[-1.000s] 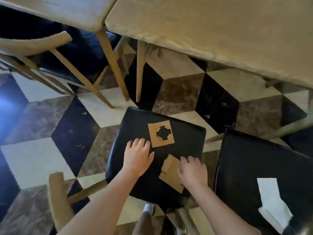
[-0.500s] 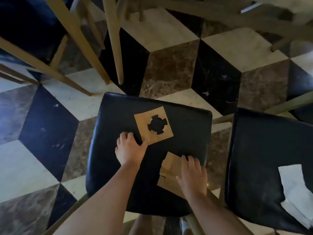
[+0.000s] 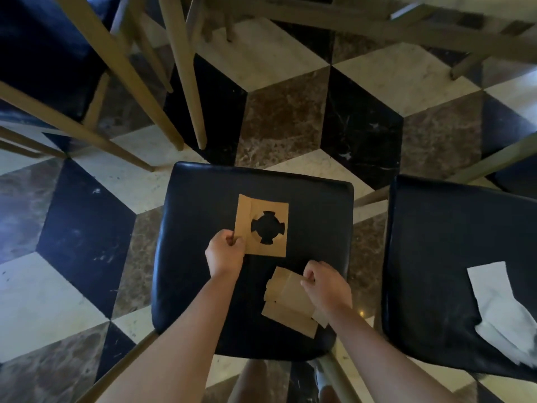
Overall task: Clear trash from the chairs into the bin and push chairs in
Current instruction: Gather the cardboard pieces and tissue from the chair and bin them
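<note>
While both hands point(image 3: 225, 253) pinch cardboard pieces point(image 3: 270, 225), tissue point(image 3: 491, 303) waits.

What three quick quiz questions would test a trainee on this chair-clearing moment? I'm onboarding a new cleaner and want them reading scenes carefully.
1. True or false: the left hand grips the cardboard square with the cutout at its lower left corner.
2. What does the right hand hold?
A. the white napkin
B. the folded cardboard piece
C. a chair leg
3. Where does the white napkin lie?

Key:
1. True.
2. B, the folded cardboard piece, still low over the middle chair seat.
3. On the right chair seat, untouched.
</note>
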A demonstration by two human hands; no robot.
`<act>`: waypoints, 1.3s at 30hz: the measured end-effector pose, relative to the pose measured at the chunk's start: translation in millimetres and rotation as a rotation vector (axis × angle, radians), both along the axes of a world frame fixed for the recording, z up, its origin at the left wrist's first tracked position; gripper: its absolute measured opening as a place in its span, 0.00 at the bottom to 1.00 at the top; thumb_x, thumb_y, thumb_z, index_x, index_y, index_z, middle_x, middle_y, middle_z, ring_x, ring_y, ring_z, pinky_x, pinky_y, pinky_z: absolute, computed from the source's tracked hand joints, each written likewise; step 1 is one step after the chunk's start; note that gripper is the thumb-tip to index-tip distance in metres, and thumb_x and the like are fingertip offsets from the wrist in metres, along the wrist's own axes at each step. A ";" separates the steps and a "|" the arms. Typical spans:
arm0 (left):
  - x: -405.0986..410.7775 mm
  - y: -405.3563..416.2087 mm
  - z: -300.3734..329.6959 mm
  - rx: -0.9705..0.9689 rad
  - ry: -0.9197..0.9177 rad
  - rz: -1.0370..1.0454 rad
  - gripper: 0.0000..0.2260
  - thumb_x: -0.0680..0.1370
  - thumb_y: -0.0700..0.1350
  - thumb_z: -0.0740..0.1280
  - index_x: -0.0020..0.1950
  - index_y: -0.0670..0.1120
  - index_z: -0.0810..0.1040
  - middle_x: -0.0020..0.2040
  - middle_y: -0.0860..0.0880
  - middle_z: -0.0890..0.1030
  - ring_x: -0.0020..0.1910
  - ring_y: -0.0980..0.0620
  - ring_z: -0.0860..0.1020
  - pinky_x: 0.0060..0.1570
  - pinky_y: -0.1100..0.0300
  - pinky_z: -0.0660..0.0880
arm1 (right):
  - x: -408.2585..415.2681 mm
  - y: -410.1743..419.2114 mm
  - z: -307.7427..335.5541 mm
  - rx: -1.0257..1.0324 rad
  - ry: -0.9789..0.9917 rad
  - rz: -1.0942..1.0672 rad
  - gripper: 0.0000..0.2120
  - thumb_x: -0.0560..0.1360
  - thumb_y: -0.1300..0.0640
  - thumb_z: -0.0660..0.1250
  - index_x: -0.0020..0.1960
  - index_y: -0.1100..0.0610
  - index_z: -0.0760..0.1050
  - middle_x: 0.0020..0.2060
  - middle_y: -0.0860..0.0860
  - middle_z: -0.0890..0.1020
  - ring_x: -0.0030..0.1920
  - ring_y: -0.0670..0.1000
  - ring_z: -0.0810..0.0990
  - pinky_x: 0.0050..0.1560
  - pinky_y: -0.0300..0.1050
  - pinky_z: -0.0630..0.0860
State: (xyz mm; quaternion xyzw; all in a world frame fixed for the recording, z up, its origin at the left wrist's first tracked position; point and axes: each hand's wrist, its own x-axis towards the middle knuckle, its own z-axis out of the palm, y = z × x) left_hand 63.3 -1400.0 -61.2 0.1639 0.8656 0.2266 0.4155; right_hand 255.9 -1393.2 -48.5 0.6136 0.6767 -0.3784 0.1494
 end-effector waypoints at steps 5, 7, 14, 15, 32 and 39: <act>-12.5 -20.8 48.6 0.013 -0.138 0.046 0.02 0.76 0.40 0.66 0.44 0.44 0.78 0.44 0.46 0.82 0.43 0.50 0.81 0.47 0.51 0.81 | 11.0 9.2 58.6 -0.138 0.194 0.107 0.05 0.76 0.59 0.65 0.44 0.51 0.77 0.41 0.44 0.78 0.44 0.44 0.77 0.43 0.39 0.74; -13.4 -25.0 80.2 0.046 -0.158 -0.003 0.04 0.77 0.40 0.66 0.44 0.46 0.80 0.45 0.45 0.83 0.43 0.51 0.81 0.48 0.52 0.81 | 15.2 13.7 95.3 -0.100 0.232 0.150 0.04 0.75 0.59 0.65 0.45 0.51 0.77 0.41 0.44 0.78 0.44 0.44 0.77 0.44 0.39 0.74; 0.9 -4.1 207.1 0.025 -0.179 -0.567 0.10 0.79 0.42 0.62 0.58 0.46 0.78 0.48 0.51 0.79 0.47 0.54 0.80 0.48 0.58 0.80 | 20.7 37.3 244.7 0.154 0.323 0.464 0.05 0.74 0.59 0.66 0.47 0.49 0.79 0.43 0.44 0.80 0.44 0.41 0.76 0.46 0.39 0.75; 5.7 0.0 224.2 0.022 -0.179 -0.668 0.10 0.79 0.42 0.62 0.58 0.47 0.78 0.49 0.52 0.78 0.48 0.54 0.80 0.48 0.59 0.80 | 21.0 41.4 262.3 0.206 0.310 0.504 0.06 0.75 0.58 0.66 0.48 0.49 0.78 0.45 0.44 0.80 0.46 0.42 0.76 0.47 0.39 0.76; 84.6 8.7 366.5 0.292 -0.071 -1.150 0.10 0.79 0.48 0.61 0.57 0.50 0.80 0.46 0.51 0.82 0.41 0.54 0.80 0.44 0.59 0.79 | 67.2 25.1 368.3 0.615 0.277 0.572 0.06 0.76 0.61 0.64 0.49 0.57 0.79 0.46 0.53 0.82 0.48 0.51 0.78 0.52 0.48 0.75; 133.3 10.8 367.8 0.376 -0.011 -1.012 0.06 0.72 0.47 0.71 0.48 0.48 0.83 0.45 0.45 0.84 0.44 0.48 0.82 0.46 0.51 0.81 | 117.8 22.9 363.7 0.715 0.363 0.449 0.04 0.73 0.62 0.68 0.47 0.57 0.80 0.42 0.53 0.83 0.44 0.51 0.78 0.46 0.46 0.77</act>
